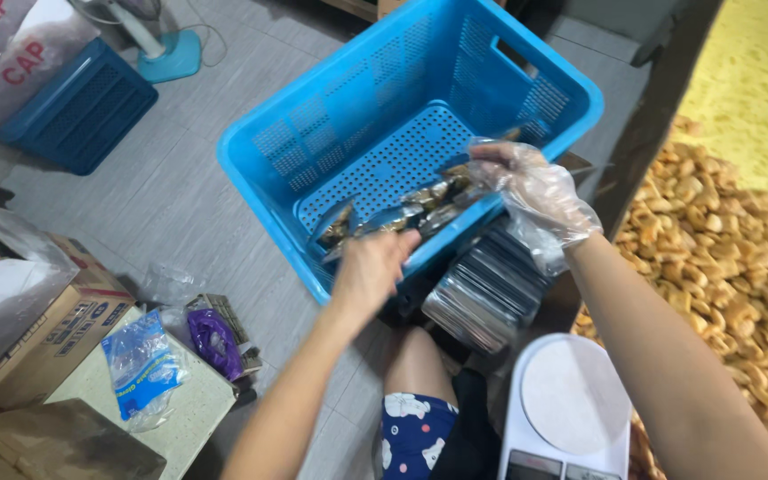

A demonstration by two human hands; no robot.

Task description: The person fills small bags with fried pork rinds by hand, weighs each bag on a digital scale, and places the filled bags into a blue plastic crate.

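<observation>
Between hands, clear pouch [402, 213] (brown-filled)

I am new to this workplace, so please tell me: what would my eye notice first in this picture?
First the bright blue perforated basket at top centre, tilted on the grey floor. Over its near rim, the bare left hand and the right hand, in a clear plastic glove, hold a long clear packet of brown pieces. On the right lies a large heap of pale cashew-like pieces, with a white kitchen scale below.

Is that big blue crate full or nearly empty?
Nearly empty. The blue crate's perforated floor shows bare over most of its area; only a few clear filled packets lie along the near wall, where both hands reach.
</observation>
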